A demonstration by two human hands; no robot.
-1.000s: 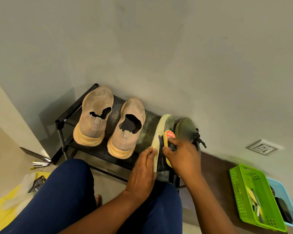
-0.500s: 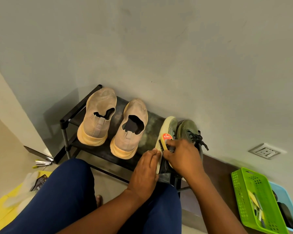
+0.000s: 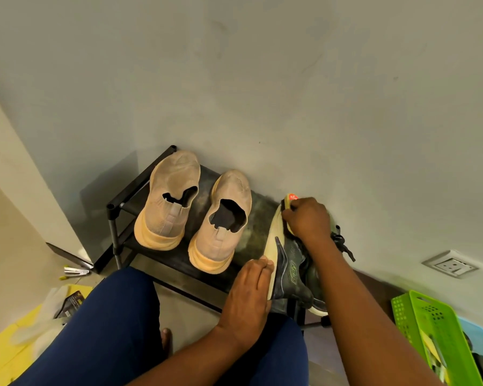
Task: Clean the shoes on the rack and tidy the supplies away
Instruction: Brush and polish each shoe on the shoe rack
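A low black shoe rack point(image 3: 123, 203) stands against the wall. Two tan knit shoes point(image 3: 169, 200) point(image 3: 222, 222) with orange soles sit on its left and middle. At the right end a dark green sneaker point(image 3: 289, 270) is tipped on its side, its pale sole facing left. My left hand point(image 3: 248, 291) rests flat against that sole near the heel, fingers straight. My right hand point(image 3: 307, 218) grips a yellow shoe brush point(image 3: 289, 200) with a red label, pressed to the toe end. A second green sneaker point(image 3: 339, 240) lies partly hidden behind my right arm.
A green plastic basket point(image 3: 435, 330) with supplies and a blue tray point(image 3: 477, 338) stand on the floor at the right. A wall socket point(image 3: 455, 264) sits low on the wall. Yellow paper, a plastic bag point(image 3: 50, 302) and small items lie at the left by my blue-clad knees.
My right hand has slid the brush forward along the sneaker, from mid-sole toward the toe. My left hand stays against the sole. The camera has shifted slightly.
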